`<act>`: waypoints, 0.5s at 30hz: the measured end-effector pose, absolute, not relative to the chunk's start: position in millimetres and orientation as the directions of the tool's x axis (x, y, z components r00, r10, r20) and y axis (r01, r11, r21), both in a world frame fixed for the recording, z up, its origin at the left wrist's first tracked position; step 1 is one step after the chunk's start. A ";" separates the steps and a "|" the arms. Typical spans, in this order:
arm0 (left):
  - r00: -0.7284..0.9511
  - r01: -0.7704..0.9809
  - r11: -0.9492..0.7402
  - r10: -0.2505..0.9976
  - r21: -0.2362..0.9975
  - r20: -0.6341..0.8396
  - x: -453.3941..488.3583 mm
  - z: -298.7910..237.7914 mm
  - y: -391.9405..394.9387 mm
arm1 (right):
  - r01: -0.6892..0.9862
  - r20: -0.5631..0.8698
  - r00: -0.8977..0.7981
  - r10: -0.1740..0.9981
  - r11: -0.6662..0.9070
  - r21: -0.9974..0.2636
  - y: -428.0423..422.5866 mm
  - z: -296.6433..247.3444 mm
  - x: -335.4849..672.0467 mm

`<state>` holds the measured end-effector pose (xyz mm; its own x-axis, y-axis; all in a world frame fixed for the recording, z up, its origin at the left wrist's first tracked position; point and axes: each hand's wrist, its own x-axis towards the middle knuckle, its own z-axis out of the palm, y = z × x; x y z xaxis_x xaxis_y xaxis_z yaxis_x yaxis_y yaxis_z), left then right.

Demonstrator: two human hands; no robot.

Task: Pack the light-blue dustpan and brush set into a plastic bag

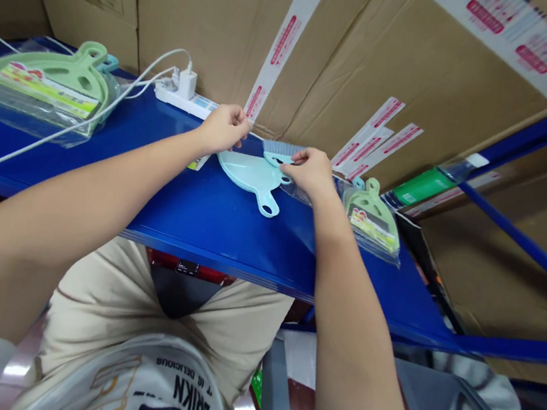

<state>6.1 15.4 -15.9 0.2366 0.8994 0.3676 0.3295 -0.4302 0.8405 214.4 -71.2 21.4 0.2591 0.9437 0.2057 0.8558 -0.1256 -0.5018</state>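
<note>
- Left hand point(223, 128) pinches something thin, unclear what, near shelf's point(191, 214) far edge.
- Right hand point(311, 169) pinches small brush point(278, 152).
- Brush touches blue dustpan point(251, 176), between both hands.

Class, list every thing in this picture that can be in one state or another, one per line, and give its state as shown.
Light blue plastic dustpan: unbagged, flat on the blue shelf.
Small blue brush: unbagged, at the dustpan's rim.
Green dustpan set on the right: sealed in a clear bag.
Green dustpan sets on the left: bagged, stacked.
White charger: plugged into the white power strip.
Left hand: pinched shut.
Right hand: gripping the brush.
</note>
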 end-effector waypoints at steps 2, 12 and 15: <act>0.265 0.364 -0.434 0.897 0.824 0.355 5.6 -15.3 11.6 | 0.876 0.152 0.253 0.955 -0.159 -0.455 -71.9 19.1 213.4; 0.433 0.564 -0.578 0.815 0.589 0.385 2.6 -13.1 1.2 | 0.885 0.127 0.304 0.944 -0.230 -0.405 -68.8 11.4 201.0; 0.459 0.614 -0.554 0.830 0.562 0.317 2.8 -10.5 -1.4 | 0.889 0.198 0.318 0.927 -0.220 -0.401 -69.7 13.3 199.4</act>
